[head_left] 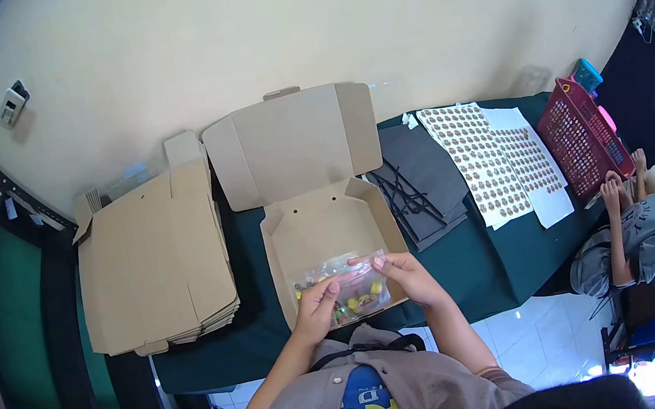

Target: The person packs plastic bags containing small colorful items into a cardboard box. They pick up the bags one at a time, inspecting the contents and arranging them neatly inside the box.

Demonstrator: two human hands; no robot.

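Observation:
A clear plastic bag point(356, 291) with small yellow, green and brown pieces inside is held between my two hands. My left hand point(319, 310) pinches the bag's left side, and my right hand point(406, 275) pinches its upper right edge. Both hands are over the front part of an open cardboard box point(323, 234), whose lid stands raised against the wall. Another part of the clear plastic, with colored pieces, shows behind the bag; whether it is a separate bag I cannot tell.
Flattened cardboard boxes point(156, 262) are stacked at the left. To the right lie dark bags point(421, 154) with black strips, sticker sheets point(476, 162) and a red basket point(581, 135). A seated person point(642, 236) is at the far right.

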